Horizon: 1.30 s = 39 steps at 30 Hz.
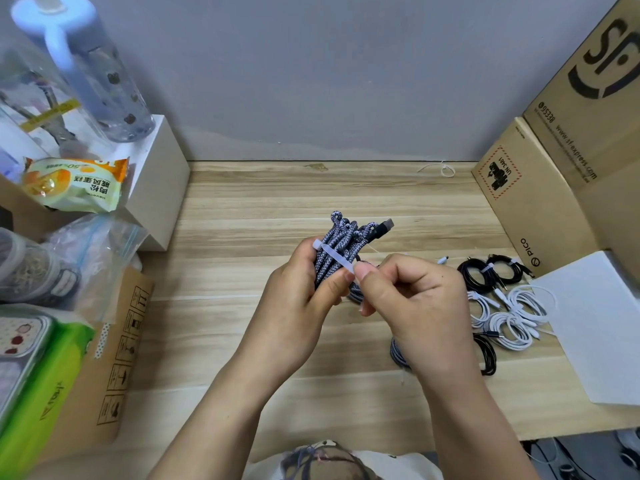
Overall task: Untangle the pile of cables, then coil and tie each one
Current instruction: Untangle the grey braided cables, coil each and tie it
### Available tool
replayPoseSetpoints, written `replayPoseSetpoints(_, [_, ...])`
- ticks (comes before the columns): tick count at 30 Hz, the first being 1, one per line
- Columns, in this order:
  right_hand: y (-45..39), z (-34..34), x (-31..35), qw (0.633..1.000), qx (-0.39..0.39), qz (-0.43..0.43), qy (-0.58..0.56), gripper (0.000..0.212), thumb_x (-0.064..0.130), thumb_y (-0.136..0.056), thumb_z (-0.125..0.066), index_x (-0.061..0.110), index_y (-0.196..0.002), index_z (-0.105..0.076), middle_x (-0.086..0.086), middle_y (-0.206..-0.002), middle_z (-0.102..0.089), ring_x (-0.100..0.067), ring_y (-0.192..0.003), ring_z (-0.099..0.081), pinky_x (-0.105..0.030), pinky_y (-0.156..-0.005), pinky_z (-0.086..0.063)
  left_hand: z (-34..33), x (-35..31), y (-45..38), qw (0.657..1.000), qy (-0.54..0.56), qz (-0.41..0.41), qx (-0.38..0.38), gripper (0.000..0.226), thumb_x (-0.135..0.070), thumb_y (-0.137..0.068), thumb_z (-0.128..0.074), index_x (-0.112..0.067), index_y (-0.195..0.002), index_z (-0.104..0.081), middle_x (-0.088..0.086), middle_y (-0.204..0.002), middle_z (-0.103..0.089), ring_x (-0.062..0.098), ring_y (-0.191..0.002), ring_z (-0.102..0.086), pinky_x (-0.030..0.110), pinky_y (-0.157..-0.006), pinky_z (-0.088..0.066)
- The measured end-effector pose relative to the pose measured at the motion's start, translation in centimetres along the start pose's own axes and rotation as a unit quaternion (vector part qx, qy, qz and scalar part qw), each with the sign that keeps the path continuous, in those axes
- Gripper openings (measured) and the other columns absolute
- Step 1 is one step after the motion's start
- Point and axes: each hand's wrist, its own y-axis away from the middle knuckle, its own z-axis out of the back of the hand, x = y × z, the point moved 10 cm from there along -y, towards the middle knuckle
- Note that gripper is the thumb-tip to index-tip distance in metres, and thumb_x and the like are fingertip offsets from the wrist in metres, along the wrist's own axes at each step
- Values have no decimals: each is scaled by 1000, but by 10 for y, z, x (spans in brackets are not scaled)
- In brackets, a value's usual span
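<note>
Pale wood-grain desk (242, 323) runs from the near edge to a grey wall, boxed in by clutter on both sides. Nearest the camera, both forearms reach in above it. The left hand (298, 292) is curled round a folded bundle of grey-and-white braided cable (337, 252), thumb pressed across the strands, holding it lifted off the desk. The right hand (412, 299) pinches the tail of a white tie (334, 259) that slants across the bundle, just beside the left thumb. The tie appears wrapped but not yet pulled snug, so this looks like the cinching step. The risk from here is that a pull along the slant drags the tie toward the looped ends, where it could slide off, or that a loosened left grip lets the folds spring apart. The black plug (382, 227) sticking out at the top could also slip free of the wrap. To the right, just past the hands, lie tied white coils (509, 320) and black coils (491, 271), with another braided cable (398, 355) partly hidden under the right wrist. Farther back a loose tie (445, 169) lies near the wall, beside a cardboard box (519, 202).
</note>
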Motion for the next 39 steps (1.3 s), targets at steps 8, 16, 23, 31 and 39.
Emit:
replayPoseSetpoints(8, [2,-2,3,999,-5,31,22,42,40,-70,-60,1,-57,-51,-20,-52,-48,-29,-54,-45,-32,-54,-39,-3,-3,1,1000,5,3,5,12,-14,-93,-54,-23,-100,-53,-22,-73,-63,-3,-63,-54,9,-61,-40])
replayPoseSetpoints(16, [-1,-2,-9,1000,-3,-22,1,30,32,-73,-65,15,-50,-58,-7,-47,-55,-13,-49,-46,-27,-53,-41,0,1,1,1000,-17,2,-3,12,-19,-92,-57,-22,-104,-54,-8,-78,-63,2,-65,-52,18,-64,-44])
replayPoseSetpoints(23, [0,-3,-17,999,-10,-43,13,30,29,-74,-61,9,-52,-56,-11,-47,-54,-11,-47,-43,-25,-51,-37,1,6,1,1000,-16,8,-1,9,-16,-92,-55,-22,-98,-53,-19,-72,-59,1,-63,-53,14,-62,-40])
replayPoseSetpoints(31, [1,-1,-17,998,-26,-44,23,32,24,-69,-61,-2,-53,-50,-13,-44,-50,-10,-47,-39,-22,-49,-35,0,8,2,999,-38,10,-6,15,-34,-82,-51,-29,-96,-52,-14,-80,-63,3,-67,-55,27,-66,-47])
replayPoseSetpoints(39, [-3,-6,-21,998,3,-55,42,29,36,-75,-57,13,-56,-59,-11,-46,-48,-13,-48,-40,-31,-51,-39,-1,-2,3,992,-124,-12,-24,11,-32,-90,-54,-31,-95,-45,-12,-81,-65,11,-75,-58,35,-71,-48])
